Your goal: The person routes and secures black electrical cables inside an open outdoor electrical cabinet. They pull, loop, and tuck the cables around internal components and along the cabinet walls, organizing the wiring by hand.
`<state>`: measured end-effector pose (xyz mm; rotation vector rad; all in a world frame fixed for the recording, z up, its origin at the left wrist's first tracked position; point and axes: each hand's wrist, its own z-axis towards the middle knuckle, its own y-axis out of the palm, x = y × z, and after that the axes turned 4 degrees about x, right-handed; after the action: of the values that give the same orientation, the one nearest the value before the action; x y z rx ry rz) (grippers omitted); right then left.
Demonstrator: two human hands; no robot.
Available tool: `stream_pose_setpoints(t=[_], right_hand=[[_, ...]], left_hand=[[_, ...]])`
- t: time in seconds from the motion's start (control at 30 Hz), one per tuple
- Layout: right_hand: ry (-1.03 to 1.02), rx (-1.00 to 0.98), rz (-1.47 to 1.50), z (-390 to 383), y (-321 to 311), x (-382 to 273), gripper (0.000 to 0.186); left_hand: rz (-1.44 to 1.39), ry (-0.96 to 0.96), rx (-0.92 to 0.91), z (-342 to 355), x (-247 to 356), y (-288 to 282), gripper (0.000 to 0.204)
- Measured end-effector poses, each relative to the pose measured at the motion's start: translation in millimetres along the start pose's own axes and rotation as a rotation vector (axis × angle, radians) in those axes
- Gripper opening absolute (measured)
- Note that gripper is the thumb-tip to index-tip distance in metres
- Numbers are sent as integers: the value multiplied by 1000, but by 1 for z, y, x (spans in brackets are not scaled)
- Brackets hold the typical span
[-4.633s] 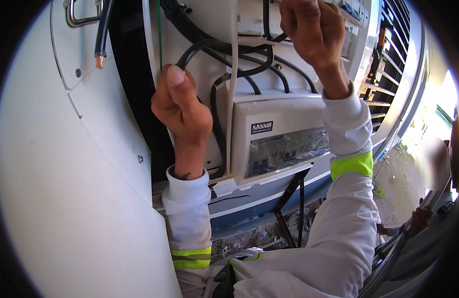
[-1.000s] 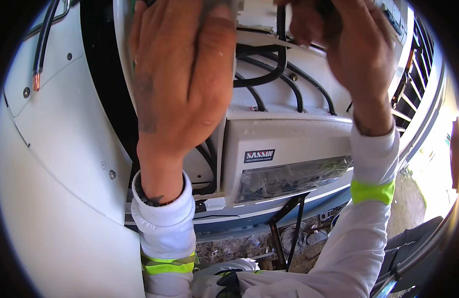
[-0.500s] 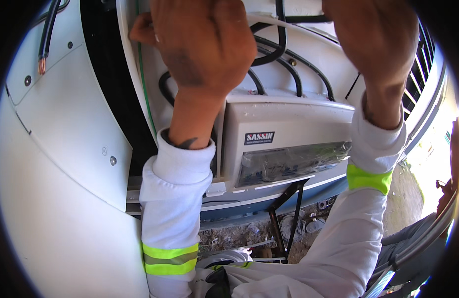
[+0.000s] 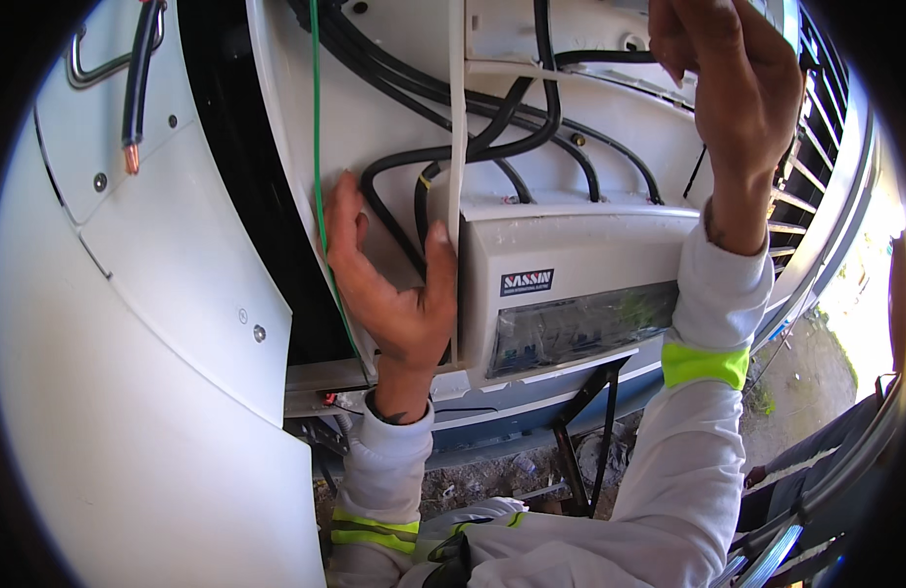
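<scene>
My left hand (image 4: pixel 402 299) is raised inside a white cabinet, thumb and fingers apart. Its thumb touches or nearly touches a thin white upright panel edge (image 4: pixel 457 118), and its fingers lie beside a thin green wire (image 4: pixel 317 108). Bent black cables (image 4: pixel 399 157) pass between thumb and fingers, apparently ungripped. Higher up at the right, my right hand (image 4: pixel 742 88) has curled fingers. A black cable (image 4: pixel 610 56) runs up to its fingertips; whether they grip it is hidden. Below the cables sits a white breaker box (image 4: pixel 595 240) with a clear window, several cables entering its top.
A thick black cable (image 4: pixel 136 98) with a bare copper end hangs at the left before a large white panel (image 4: pixel 178 255). A black slatted grille (image 4: pixel 816 127) is at the right. Below stand a dark metal support (image 4: pixel 580 412) and rubble. A person's leg shows lower right.
My left hand has come down from the upper cables and its fingers have spread. The right hand has shifted slightly, staying high. The view has moved, showing more of the cables and green wire.
</scene>
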<state>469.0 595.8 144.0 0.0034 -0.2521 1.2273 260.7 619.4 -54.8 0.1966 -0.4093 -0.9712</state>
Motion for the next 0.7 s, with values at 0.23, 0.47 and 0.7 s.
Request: stream_pose_setpoints(t=[0.23, 0.47, 0.7], right_hand=[[-96, 114, 159, -21, -13, 32, 34], [208, 305, 148, -38, 0, 5, 16], [-92, 419, -276, -52, 24, -25, 42]], left_hand=[[134, 112, 21, 10, -4, 9, 59], [55, 139, -1, 19, -7, 10, 52], [28, 145, 2, 16, -6, 9, 51]])
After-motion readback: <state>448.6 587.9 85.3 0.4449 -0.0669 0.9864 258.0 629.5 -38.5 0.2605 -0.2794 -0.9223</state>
